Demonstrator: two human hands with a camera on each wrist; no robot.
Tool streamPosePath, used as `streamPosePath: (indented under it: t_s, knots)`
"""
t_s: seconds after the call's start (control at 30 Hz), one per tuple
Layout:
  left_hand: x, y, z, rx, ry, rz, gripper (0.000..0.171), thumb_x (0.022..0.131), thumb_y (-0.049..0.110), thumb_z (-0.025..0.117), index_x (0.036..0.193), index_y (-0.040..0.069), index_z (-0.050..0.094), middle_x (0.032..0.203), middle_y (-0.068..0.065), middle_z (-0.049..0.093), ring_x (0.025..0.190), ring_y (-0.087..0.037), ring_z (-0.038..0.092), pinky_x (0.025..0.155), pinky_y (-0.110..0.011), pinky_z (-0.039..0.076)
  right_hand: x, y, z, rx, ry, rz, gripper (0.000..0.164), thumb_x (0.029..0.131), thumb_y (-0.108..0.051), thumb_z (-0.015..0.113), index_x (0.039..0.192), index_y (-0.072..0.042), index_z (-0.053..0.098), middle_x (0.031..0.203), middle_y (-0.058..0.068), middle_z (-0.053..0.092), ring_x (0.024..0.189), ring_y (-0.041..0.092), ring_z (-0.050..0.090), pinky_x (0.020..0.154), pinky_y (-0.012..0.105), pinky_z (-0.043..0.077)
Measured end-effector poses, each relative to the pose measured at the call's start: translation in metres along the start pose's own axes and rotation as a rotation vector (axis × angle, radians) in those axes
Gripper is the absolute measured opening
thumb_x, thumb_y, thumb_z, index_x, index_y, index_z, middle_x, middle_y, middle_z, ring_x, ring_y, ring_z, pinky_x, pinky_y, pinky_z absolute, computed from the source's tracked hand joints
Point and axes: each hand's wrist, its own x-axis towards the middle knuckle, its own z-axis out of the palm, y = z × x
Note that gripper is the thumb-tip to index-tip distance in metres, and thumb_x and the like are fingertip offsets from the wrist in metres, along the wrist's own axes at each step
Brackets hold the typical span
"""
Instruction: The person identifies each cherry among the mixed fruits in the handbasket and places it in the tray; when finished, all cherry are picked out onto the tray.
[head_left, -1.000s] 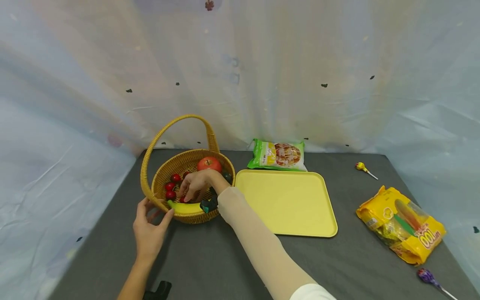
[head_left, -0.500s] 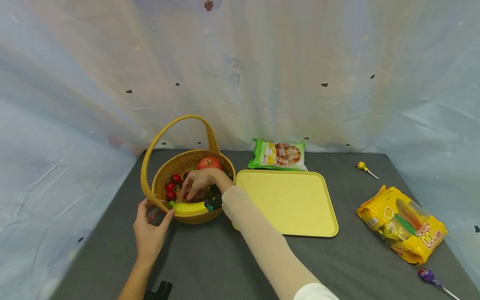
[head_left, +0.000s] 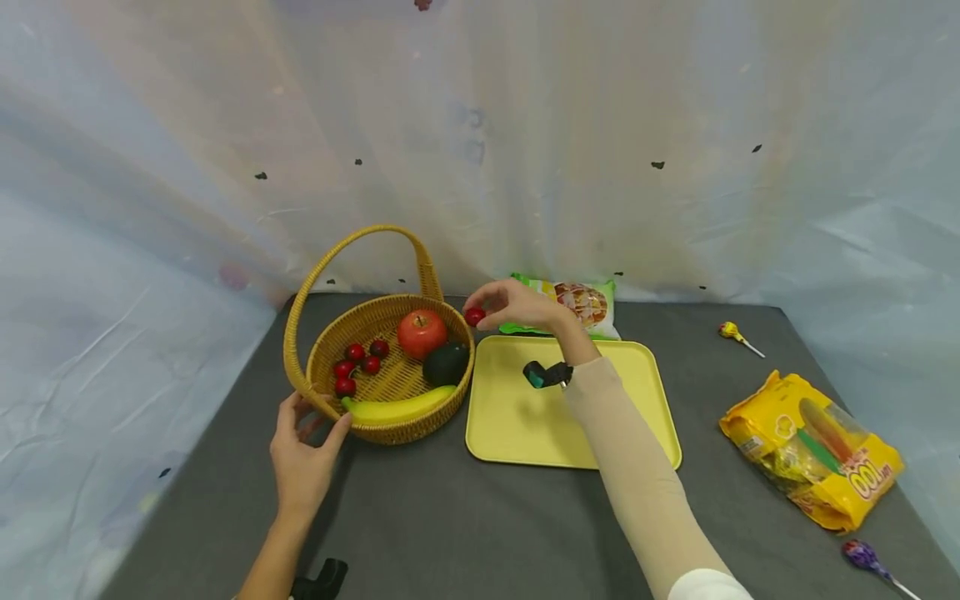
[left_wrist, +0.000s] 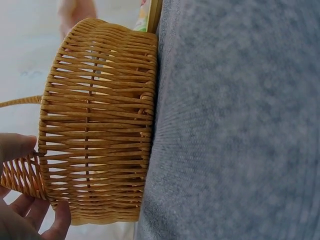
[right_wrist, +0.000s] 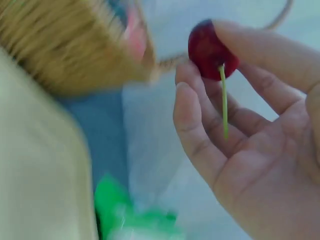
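My right hand (head_left: 517, 305) pinches a dark red cherry (right_wrist: 206, 50) between thumb and fingertips. Its green stem (right_wrist: 224, 102) points toward the palm in the right wrist view. In the head view that hand is above the far left corner of the yellow tray (head_left: 495, 446), beside the basket's right rim. My left hand (head_left: 303, 454) grips the wicker basket (head_left: 416, 433) at its near left rim, by the foot of the arched handle (head_left: 330, 254). Inside lie several cherries (head_left: 355, 353), a red apple-like fruit (head_left: 422, 333), a dark green avocado-like fruit (head_left: 447, 364) and a banana (head_left: 401, 408).
A green and white food packet (head_left: 585, 302) lies behind the tray, partly covered by my right hand. At the right are a yellow candy bag (head_left: 817, 454), a yellow lollipop (head_left: 731, 331) and a purple lollipop (head_left: 862, 554). A pale curtain (head_left: 562, 150) hangs behind the dark table.
My right hand has come up out of the basket and moved right with a cherry, uncovering the fruit inside. The left hand keeps its grip on the rim.
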Motion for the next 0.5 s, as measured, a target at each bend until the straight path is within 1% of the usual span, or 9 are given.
streamPosePath:
  t_s: [0.07,0.13,0.17,0.27,0.33,0.4,0.43,0.5]
  knots:
    - [0.001,0.0,0.001,-0.002,-0.004,0.004,0.055,0.079,-0.018,0.074,0.129,-0.014,0.052,0.11,-0.028,0.061,0.108,-0.012,0.056,0.088,-0.018,0.052,-0.011,0.013,-0.005,-0.023,0.037,0.026,0.037,0.092,0.001,0.069,0.127,0.007,0.061,0.118,0.018,0.066,0.104,0.032,0.064,0.09,0.045,0.056]
    - [0.001,0.001,0.001,-0.006,-0.008,0.007,0.055,0.079,-0.019,0.073,0.129,-0.014,0.051,0.111,-0.025,0.062,0.108,-0.015,0.056,0.088,-0.018,0.053,-0.017,0.028,-0.005,-0.053,0.045,0.044,0.039,0.092,0.001,0.069,0.129,0.008,0.06,0.122,0.019,0.065,0.107,0.034,0.064,0.09,0.042,0.057]
    - [0.002,0.001,0.001,-0.009,-0.01,0.008,0.055,0.079,-0.019,0.073,0.13,-0.014,0.051,0.111,-0.022,0.062,0.108,-0.017,0.056,0.089,-0.019,0.053,-0.019,0.035,-0.004,-0.062,0.046,0.057,0.041,0.091,0.001,0.07,0.129,0.009,0.059,0.124,0.02,0.064,0.108,0.035,0.064,0.089,0.042,0.057]
    - [0.002,0.001,0.001,-0.016,-0.018,0.014,0.056,0.079,-0.02,0.073,0.13,-0.013,0.051,0.112,-0.007,0.062,0.109,-0.023,0.057,0.089,-0.019,0.053,-0.021,0.053,0.004,-0.089,0.053,0.076,0.044,0.09,0.002,0.071,0.13,0.012,0.057,0.127,0.023,0.062,0.109,0.035,0.063,0.088,0.042,0.058]
    - [0.002,0.0,0.001,-0.021,-0.02,0.014,0.056,0.079,-0.02,0.073,0.13,-0.013,0.051,0.113,0.002,0.06,0.109,-0.023,0.057,0.09,-0.019,0.053,-0.02,0.06,0.011,-0.117,0.086,0.07,0.043,0.088,0.002,0.072,0.128,0.012,0.059,0.124,0.023,0.064,0.106,0.033,0.064,0.086,0.039,0.058]
    - [0.001,0.0,0.002,-0.024,-0.021,0.013,0.056,0.079,-0.02,0.073,0.13,-0.013,0.051,0.112,0.0,0.061,0.109,-0.019,0.057,0.089,-0.018,0.053,-0.019,0.064,0.017,-0.15,0.132,0.064,0.04,0.086,0.004,0.073,0.124,0.011,0.063,0.119,0.022,0.067,0.101,0.03,0.064,0.083,0.033,0.056]
    - [0.001,0.0,0.002,-0.022,-0.022,0.012,0.056,0.079,-0.021,0.072,0.13,-0.013,0.051,0.112,-0.004,0.062,0.109,-0.016,0.056,0.089,-0.018,0.053,-0.018,0.066,0.019,-0.169,0.153,0.059,0.038,0.085,0.004,0.074,0.122,0.01,0.065,0.117,0.021,0.068,0.098,0.029,0.063,0.082,0.031,0.055]
    - [0.001,-0.001,0.002,-0.019,-0.022,0.011,0.056,0.079,-0.021,0.072,0.129,-0.013,0.052,0.111,-0.015,0.062,0.109,-0.011,0.056,0.089,-0.018,0.053,-0.017,0.067,0.023,-0.173,0.186,0.054,0.036,0.085,0.003,0.075,0.12,0.009,0.067,0.115,0.02,0.068,0.097,0.028,0.062,0.081,0.029,0.054]
